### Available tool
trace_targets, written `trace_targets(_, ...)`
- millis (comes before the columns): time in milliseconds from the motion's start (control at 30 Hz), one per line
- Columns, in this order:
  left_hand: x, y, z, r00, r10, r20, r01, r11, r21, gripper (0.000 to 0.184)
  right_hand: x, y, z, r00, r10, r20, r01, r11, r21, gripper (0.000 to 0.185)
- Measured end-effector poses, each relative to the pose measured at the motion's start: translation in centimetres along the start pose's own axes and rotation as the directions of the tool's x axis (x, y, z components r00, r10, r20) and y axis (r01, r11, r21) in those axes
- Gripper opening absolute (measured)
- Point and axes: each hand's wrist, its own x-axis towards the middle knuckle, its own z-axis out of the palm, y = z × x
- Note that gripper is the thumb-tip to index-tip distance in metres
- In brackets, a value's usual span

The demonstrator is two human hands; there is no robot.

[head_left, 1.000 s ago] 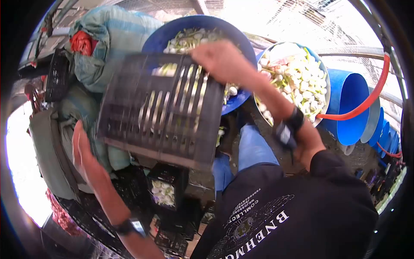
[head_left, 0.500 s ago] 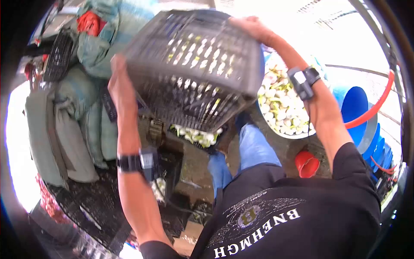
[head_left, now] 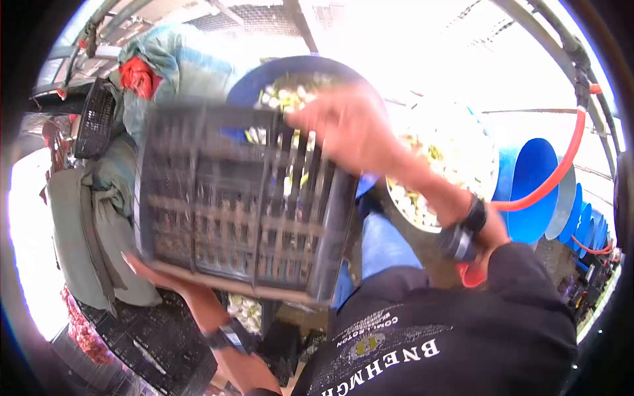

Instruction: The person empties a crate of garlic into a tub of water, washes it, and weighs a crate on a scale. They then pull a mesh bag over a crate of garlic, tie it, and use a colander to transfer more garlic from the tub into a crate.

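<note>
A black slatted plastic crate (head_left: 224, 191) is tilted up in front of me, held between both hands. My right hand (head_left: 350, 125), smeared by motion, grips its upper right rim. Under its lower left edge, my left hand (head_left: 155, 272) supports it with the fingers partly hidden. White bulbs with green stems (head_left: 287, 99) lie in a blue tub (head_left: 264, 71) just behind the crate, and some show through its slats. Right of that, more such bulbs (head_left: 422, 155) fill a round pale-rimmed tub (head_left: 495, 165).
Blue barrels (head_left: 538, 191) line the right side, crossed by an orange-red hose (head_left: 561, 178). A red container (head_left: 472, 274) sits on the floor. Green sacks (head_left: 175, 59), grey folded sacks (head_left: 72, 237) and another black crate (head_left: 96, 122) stand at the left. More bulbs (head_left: 244, 311) are below.
The crate has swung down and left, turning another side toward me. My left hand has dropped to its lower edge and my right hand has moved left with the rim. The blue tub behind shows more.
</note>
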Motion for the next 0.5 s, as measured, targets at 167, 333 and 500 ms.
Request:
trace_targets(167,-9.7,-2.2,-7.6,0.959,-0.206,0.193,0.215,0.976,-0.028,0.079,-7.0,-2.0,6.8,0.962,-0.269,-0.035,0.271,0.941,0.204,0.027)
trace_targets(333,-12.8,-0.7,-10.5,0.892,-0.436,0.120,0.451,0.880,-0.152,0.078,-11.7,-6.3,11.1,0.897,-0.436,-0.072,0.442,0.889,0.118,0.023)
trace_targets(500,-10.1,0.1,-10.9,0.801,-0.598,-0.032,0.558,0.764,-0.324,0.078,-9.3,-9.4,6.8,0.892,-0.446,0.078,0.452,0.886,-0.102,0.020)
